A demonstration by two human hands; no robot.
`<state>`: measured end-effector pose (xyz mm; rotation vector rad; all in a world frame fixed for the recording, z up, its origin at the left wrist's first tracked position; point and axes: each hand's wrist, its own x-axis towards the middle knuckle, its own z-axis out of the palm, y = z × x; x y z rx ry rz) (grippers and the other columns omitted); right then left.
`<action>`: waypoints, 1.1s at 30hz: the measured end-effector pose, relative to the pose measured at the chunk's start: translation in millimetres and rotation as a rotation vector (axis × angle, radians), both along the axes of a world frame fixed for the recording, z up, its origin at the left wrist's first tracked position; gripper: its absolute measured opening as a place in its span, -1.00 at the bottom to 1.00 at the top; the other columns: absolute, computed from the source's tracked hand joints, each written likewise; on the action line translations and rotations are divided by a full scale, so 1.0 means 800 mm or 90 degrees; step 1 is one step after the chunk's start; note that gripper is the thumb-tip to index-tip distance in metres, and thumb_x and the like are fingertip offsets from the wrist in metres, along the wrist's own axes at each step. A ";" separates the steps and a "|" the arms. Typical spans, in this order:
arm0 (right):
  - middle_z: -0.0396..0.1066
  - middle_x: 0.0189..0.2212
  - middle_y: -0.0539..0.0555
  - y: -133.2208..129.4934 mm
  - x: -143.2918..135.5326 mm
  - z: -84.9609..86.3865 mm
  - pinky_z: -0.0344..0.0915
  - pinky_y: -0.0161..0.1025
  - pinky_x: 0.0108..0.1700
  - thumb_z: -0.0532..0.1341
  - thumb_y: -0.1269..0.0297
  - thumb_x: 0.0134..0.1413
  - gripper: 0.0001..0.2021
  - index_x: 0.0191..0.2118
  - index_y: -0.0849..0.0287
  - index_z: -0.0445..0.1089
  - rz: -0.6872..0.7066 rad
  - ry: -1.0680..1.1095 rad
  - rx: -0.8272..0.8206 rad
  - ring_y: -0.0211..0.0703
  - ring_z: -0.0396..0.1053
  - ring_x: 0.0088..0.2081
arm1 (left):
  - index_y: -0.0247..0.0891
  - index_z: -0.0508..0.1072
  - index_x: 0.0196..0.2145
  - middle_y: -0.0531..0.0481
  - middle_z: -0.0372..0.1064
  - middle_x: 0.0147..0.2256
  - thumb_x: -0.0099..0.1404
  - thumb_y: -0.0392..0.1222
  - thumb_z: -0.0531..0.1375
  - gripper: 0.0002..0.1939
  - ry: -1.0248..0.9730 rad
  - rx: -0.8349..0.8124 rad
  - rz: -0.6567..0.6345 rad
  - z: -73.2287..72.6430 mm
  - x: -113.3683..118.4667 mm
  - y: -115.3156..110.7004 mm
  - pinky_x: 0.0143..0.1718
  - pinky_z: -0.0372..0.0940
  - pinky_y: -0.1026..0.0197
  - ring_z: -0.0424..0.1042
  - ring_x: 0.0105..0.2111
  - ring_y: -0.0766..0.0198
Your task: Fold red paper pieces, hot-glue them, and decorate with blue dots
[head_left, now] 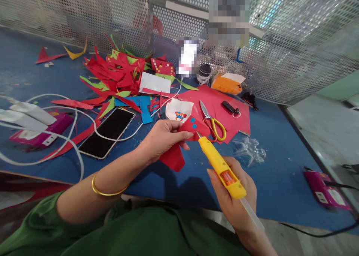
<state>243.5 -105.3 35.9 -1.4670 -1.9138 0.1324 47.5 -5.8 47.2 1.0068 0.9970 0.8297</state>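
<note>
My left hand (165,139) pinches a red paper piece (174,159) that bears small blue squares (193,122). In my right hand (238,188) is a yellow glue gun (217,162), with a clear glue stick (252,214) coming out of its back end. The gun's metal tip is right beside the red piece, close to the blue squares; whether it touches cannot be made out. Just behind the held piece is a white container (179,110) with small coloured bits inside. Yellow-handled scissors (217,128) lie on red sheets (238,123) to its right.
Red and green scraps (120,72) are heaped at the back left. A phone (108,133) and white cables lie left. Clear plastic (251,151) sits right, past it a purple power strip (325,190). Behind stand a lit phone (187,59) and a perforated metal panel (179,20).
</note>
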 end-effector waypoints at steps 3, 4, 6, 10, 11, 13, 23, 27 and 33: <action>0.41 -0.45 -0.06 0.001 -0.001 0.000 0.28 -0.36 -0.43 0.19 0.17 0.26 -0.87 -0.23 0.09 0.29 -0.003 -0.006 0.002 -0.31 0.39 -0.48 | -0.32 0.55 -0.41 0.02 0.48 -0.59 0.17 -0.25 0.33 -0.92 0.007 -0.003 0.006 0.002 0.001 0.000 -0.58 0.19 0.41 0.46 -0.59 0.38; 0.41 -0.45 -0.05 0.001 -0.001 0.000 0.28 -0.35 -0.43 0.19 0.17 0.26 -0.87 -0.23 0.10 0.29 -0.002 -0.008 0.002 -0.30 0.38 -0.48 | -0.32 0.55 -0.40 0.03 0.48 -0.59 0.17 -0.25 0.33 -0.92 0.014 -0.005 0.007 0.002 0.002 0.000 -0.57 0.20 0.41 0.45 -0.59 0.38; 0.41 -0.45 -0.04 0.001 -0.002 0.000 0.28 -0.34 -0.44 0.18 0.18 0.26 -0.88 -0.23 0.10 0.29 0.001 -0.012 0.002 -0.29 0.38 -0.48 | -0.33 0.55 -0.40 0.03 0.47 -0.59 0.16 -0.26 0.34 -0.92 0.026 -0.007 0.008 0.005 0.002 0.000 -0.55 0.22 0.40 0.46 -0.59 0.38; 0.41 -0.44 -0.02 0.002 -0.002 0.000 0.28 -0.33 -0.43 0.18 0.20 0.27 -0.89 -0.24 0.11 0.29 0.005 -0.021 0.016 -0.28 0.38 -0.48 | -0.32 0.54 -0.42 0.04 0.47 -0.59 0.15 -0.28 0.34 -0.94 0.035 -0.003 0.011 0.008 0.003 -0.002 -0.55 0.23 0.39 0.44 -0.59 0.39; 0.40 -0.44 -0.02 0.002 -0.002 0.000 0.28 -0.33 -0.43 0.17 0.20 0.27 -0.89 -0.24 0.11 0.28 0.005 -0.022 0.020 -0.28 0.38 -0.48 | -0.32 0.54 -0.42 0.04 0.46 -0.59 0.15 -0.28 0.34 -0.94 0.034 -0.002 0.012 0.008 0.003 -0.002 -0.55 0.23 0.39 0.44 -0.59 0.39; 0.39 -0.45 -0.03 0.002 -0.002 0.000 0.27 -0.34 -0.43 0.17 0.20 0.28 -0.88 -0.24 0.11 0.28 0.008 -0.026 0.025 -0.29 0.37 -0.48 | -0.33 0.53 -0.43 0.05 0.45 -0.60 0.15 -0.28 0.34 -0.93 0.034 0.001 0.014 0.008 0.003 -0.003 -0.55 0.22 0.40 0.42 -0.60 0.40; 0.38 -0.45 -0.04 0.003 -0.004 -0.002 0.26 -0.35 -0.42 0.16 0.18 0.29 -0.87 -0.24 0.12 0.27 0.003 -0.042 0.041 -0.30 0.35 -0.47 | -0.33 0.52 -0.43 0.08 0.42 -0.63 0.15 -0.25 0.34 -0.90 0.035 0.003 0.014 0.006 0.003 -0.003 -0.59 0.22 0.40 0.40 -0.64 0.40; 0.37 -0.46 -0.03 0.003 -0.004 -0.003 0.25 -0.35 -0.43 0.16 0.18 0.30 -0.86 -0.25 0.12 0.26 0.003 -0.052 0.051 -0.29 0.35 -0.48 | -0.33 0.52 -0.43 0.08 0.42 -0.63 0.14 -0.25 0.34 -0.90 0.042 0.003 0.018 0.006 0.002 -0.002 -0.58 0.23 0.41 0.42 -0.63 0.40; 0.36 -0.47 -0.03 0.003 -0.005 -0.002 0.25 -0.34 -0.44 0.16 0.18 0.30 -0.85 -0.26 0.12 0.26 -0.002 -0.060 0.057 -0.29 0.35 -0.49 | -0.32 0.53 -0.41 0.07 0.42 -0.61 0.13 -0.23 0.35 -0.89 0.051 -0.004 0.019 0.008 0.002 -0.002 -0.57 0.25 0.39 0.43 -0.61 0.38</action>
